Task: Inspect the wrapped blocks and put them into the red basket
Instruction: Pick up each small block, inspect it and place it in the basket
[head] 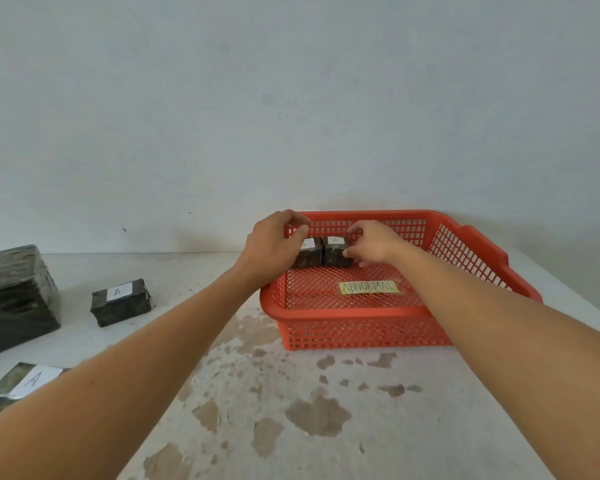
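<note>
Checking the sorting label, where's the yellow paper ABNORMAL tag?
The yellow paper ABNORMAL tag lies on the red plastic basket's mesh floor, near its front wall, nearer than two wrapped blocks.

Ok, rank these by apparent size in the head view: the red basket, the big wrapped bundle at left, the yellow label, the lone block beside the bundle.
1. red basket
2. bundle
3. block
4. label
The last two look close; the label sits farther away, so that order is unsure.

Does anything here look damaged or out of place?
Only the table: its pale surface is patchy, with brown spots in front of the red basket. The wrapped blocks look intact.
</note>
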